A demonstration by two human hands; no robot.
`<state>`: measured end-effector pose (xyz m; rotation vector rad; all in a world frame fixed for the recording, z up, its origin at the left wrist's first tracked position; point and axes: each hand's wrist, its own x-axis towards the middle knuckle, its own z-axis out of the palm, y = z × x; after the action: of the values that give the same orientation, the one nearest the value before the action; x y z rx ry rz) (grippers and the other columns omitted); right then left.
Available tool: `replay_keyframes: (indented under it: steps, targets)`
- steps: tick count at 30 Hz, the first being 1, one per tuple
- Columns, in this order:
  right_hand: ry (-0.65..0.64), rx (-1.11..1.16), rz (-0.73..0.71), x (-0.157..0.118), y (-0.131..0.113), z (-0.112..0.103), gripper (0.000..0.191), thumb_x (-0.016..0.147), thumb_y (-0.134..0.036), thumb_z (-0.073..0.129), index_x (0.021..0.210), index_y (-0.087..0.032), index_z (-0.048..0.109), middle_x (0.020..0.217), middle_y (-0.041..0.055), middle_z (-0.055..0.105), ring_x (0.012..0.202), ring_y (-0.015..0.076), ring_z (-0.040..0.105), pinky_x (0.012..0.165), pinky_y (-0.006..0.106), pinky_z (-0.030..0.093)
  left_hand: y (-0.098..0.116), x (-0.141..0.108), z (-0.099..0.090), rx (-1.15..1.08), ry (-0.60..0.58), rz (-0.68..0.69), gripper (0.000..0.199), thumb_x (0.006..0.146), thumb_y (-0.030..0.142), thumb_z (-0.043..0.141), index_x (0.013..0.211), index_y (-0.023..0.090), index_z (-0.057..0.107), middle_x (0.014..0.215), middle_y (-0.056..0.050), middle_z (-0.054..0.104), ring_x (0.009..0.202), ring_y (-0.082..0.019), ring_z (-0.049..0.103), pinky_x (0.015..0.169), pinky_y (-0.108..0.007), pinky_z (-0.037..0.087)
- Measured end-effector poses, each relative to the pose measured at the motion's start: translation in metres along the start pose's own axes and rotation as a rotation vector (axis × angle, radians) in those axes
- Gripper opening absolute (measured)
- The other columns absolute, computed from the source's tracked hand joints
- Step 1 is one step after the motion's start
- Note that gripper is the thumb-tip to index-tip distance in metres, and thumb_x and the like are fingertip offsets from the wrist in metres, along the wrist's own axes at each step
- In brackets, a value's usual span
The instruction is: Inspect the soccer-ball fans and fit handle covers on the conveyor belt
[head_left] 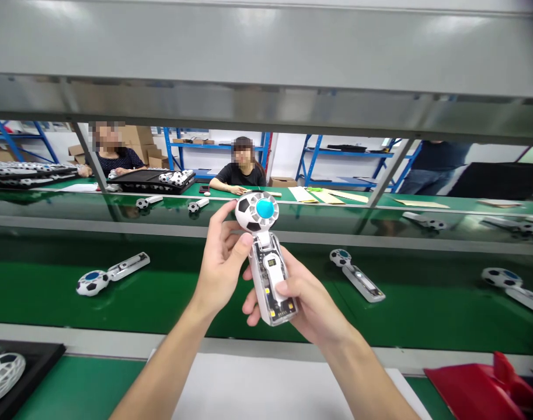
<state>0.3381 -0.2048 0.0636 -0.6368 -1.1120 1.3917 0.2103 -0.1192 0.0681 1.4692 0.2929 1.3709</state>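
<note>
Soccer-ball-headed device point(270, 259) sits at the dial's centre, tilted slightly, clasped by 2 hands: the left hand point(221, 265) holds its ball head and neck from 9 o'clock, and the right hand point(312, 300) grips its handle from 4 o'clock, thumb on the front. On the green surface point(170, 297), similar units lie at 8 point(112, 273) and 4 o'clock point(358, 275); white paper point(257, 388) lies at 6.

A handheld fan point(267, 251) is held at its head by the left hand point(222, 259), at its handle by the right hand point(310, 298). On the near belt point(34, 291), another fan point(93, 282) is laid to the left, two more fans point(365, 284) to the right. A paper sheet point(248, 391) is placed before the belt, a near tray point(46, 358) to its left. Far trays point(139, 178) are set on the bench point(462, 206) behind.
</note>
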Motion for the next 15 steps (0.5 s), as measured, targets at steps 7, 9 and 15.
replay_keyframes:
  steps: [7,9,15]
  targets:
    - [-0.016,0.011,0.042,0.0000,0.0057,0.0017,0.051,0.077,-0.015,0.059,0.126,-0.024,0.046,0.108,0.0054,0.062,0.069,0.0216,0.074,0.054,0.029,0.056,-0.0029,-0.0001,-0.0012,0.007,0.020,-0.015,0.054,0.096,0.050,0.058,0.143,0.032,0.041,0.125,-0.006,0.065,0.108,-0.022,0.066,0.082,-0.028,0.057]
    - [-0.014,0.010,0.047,-0.0007,0.0071,0.0029,0.051,0.078,-0.015,0.060,0.126,-0.025,0.046,0.111,0.0055,0.061,0.071,0.0214,0.074,0.056,0.028,0.057,-0.0025,-0.0002,-0.0006,0.021,0.029,-0.003,0.053,0.096,0.051,0.057,0.143,0.032,0.042,0.125,-0.006,0.065,0.109,-0.023,0.066,0.080,-0.027,0.057]
    - [-0.069,-0.025,0.035,-0.0028,0.0061,0.0030,0.057,0.083,-0.018,0.063,0.135,-0.027,0.043,0.118,0.0066,0.060,0.078,0.0210,0.074,0.061,0.029,0.058,-0.0017,-0.0007,0.0003,0.038,0.081,0.010,0.049,0.095,0.052,0.057,0.139,0.032,0.048,0.126,-0.005,0.063,0.091,-0.016,0.068,0.064,-0.020,0.054]
